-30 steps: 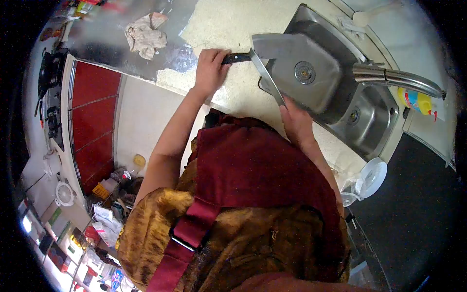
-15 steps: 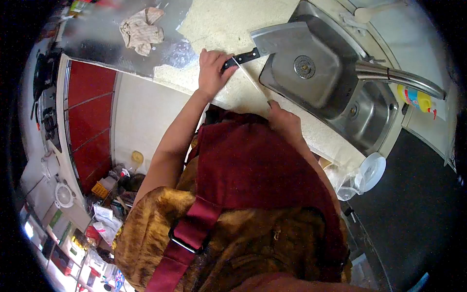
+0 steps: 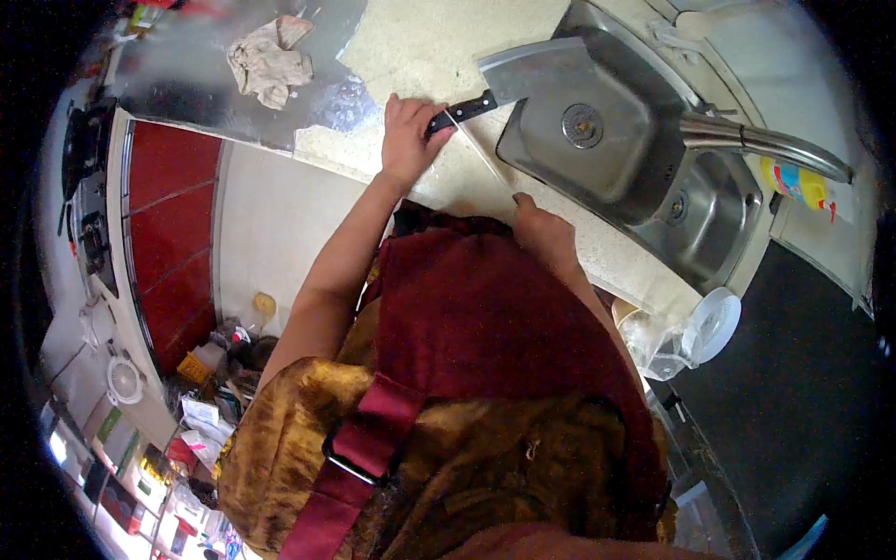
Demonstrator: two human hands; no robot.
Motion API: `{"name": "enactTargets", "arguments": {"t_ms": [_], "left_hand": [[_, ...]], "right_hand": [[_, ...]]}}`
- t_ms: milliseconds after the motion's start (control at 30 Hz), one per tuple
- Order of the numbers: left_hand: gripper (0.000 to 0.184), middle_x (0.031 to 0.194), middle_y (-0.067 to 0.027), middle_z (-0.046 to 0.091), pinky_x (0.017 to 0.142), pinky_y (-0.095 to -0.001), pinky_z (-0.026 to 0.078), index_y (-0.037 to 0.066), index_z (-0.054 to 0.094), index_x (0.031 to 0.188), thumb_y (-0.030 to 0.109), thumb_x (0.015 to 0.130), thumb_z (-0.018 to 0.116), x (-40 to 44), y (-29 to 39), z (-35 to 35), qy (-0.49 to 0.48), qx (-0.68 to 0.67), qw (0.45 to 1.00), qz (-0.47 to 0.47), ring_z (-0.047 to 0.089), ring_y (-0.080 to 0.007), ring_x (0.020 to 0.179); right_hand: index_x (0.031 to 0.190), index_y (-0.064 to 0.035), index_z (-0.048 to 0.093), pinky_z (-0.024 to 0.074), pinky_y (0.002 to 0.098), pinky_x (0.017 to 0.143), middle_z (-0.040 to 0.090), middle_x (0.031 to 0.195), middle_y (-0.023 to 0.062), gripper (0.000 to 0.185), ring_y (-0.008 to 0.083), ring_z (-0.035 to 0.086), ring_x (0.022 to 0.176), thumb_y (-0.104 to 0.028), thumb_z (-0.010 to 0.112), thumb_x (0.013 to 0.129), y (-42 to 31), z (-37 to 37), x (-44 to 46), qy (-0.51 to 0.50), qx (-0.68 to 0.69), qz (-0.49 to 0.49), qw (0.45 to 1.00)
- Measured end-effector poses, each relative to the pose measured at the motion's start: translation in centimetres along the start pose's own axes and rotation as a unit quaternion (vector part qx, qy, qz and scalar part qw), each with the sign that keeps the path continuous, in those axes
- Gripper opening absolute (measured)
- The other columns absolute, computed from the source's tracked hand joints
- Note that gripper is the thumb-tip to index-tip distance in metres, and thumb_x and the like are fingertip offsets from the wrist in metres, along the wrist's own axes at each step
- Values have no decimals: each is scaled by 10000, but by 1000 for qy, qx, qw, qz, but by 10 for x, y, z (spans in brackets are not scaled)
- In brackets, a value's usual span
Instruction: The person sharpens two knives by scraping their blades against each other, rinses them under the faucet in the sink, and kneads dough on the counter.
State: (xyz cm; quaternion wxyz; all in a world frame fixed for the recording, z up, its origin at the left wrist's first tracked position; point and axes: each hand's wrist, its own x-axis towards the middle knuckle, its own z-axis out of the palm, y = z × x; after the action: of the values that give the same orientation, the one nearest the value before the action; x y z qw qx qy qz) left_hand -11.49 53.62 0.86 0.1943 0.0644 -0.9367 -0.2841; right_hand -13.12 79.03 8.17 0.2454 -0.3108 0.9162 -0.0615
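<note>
A cleaver (image 3: 537, 71) lies across the pale counter, its broad grey blade reaching over the sink's edge. Its black riveted handle points toward me, and my left hand (image 3: 408, 140) is closed around the end of it. In my right hand (image 3: 544, 229) is a long, thin, pale stick-like tool (image 3: 483, 155), gripped at its near end. The far tip of this tool meets the cleaver handle just beside my left thumb. Its exact kind cannot be made out.
The double steel sink (image 3: 621, 182) with a curved faucet (image 3: 770, 147) is on the right. Behind it stands a yellow bottle (image 3: 798, 187). A crumpled cloth (image 3: 271, 62) lies on the grey surface at upper left. A white lid (image 3: 717, 325) and clear plastic sit near the counter's right end.
Both hands, the cleaver and the thin tool keep nearly the same places. The view has shifted very slightly.
</note>
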Motion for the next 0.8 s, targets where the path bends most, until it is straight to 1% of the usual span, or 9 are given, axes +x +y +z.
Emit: {"name": "enactTargets", "arguments": {"t_ms": [100,133,200,267,400,500,633,700,800], "left_hand": [[368,975,-91,580,1054,-537,279,96,645,1037,304,747,735,1,0,4,6,-4,1000,3,520,-310,994],[373,964,-80,574,1058,-536,275,107,655,1048,324,753,725,-1,-1,3,11,-5,1000,4,519,-294,987],[370,964,-83,573,1053,-535,282,104,654,1045,316,750,729,-2,-2,3,15,0,1000,5,518,-299,983],[368,961,-85,573,1048,-533,288,103,653,1043,307,747,734,-2,-2,6,17,0,1000,7,517,-304,980],[361,949,-90,571,1040,-528,297,100,653,1033,296,743,741,-4,-3,6,21,-7,1000,1,515,-317,972],[358,942,-94,570,1037,-529,301,96,653,1028,294,743,741,-1,-3,6,9,-9,1000,-2,515,-323,971],[355,936,-95,569,1032,-528,307,92,656,1017,295,739,743,-2,-2,6,28,-18,999,6,515,-328,969],[353,938,-95,571,1031,-525,310,92,658,1010,297,736,745,-2,-2,4,10,-6,1000,-1,515,-332,969],[354,945,-97,572,1032,-522,313,91,659,1006,296,732,748,-1,-1,4,2,2,1000,-5,514,-338,971]], "right_hand": [[1093,-77,543,528,477,550,658,709,158,240,347,664,624,-194,477,894,6,-6,-1,59,43,-26,997],[1095,-72,540,528,480,554,659,718,164,242,349,664,627,-186,477,890,4,-10,0,52,30,-8,998],[1098,-63,533,528,484,562,661,735,174,247,355,665,635,-170,478,882,2,-20,2,35,5,27,999],[1048,-47,526,538,470,573,660,720,176,203,350,674,662,-148,460,884,3,-10,4,13,15,33,999],[1018,-37,518,540,479,585,663,727,184,183,363,676,688,-140,448,885,-3,-10,2,15,28,15,999],[1010,-33,517,538,489,590,667,735,185,180,374,675,692,-145,450,885,-1,-6,1,-17,31,-10,999],[1009,-33,515,540,492,597,669,742,187,179,373,677,692,-147,457,884,0,-20,3,5,29,14,999],[1010,-31,514,542,488,592,669,735,185,183,368,677,682,-155,463,886,0,-25,2,30,37,28,998],[1023,-27,516,540,492,595,671,753,184,204,370,678,693,-178,474,891,-1,-18,5,2,21,32,999]]}}
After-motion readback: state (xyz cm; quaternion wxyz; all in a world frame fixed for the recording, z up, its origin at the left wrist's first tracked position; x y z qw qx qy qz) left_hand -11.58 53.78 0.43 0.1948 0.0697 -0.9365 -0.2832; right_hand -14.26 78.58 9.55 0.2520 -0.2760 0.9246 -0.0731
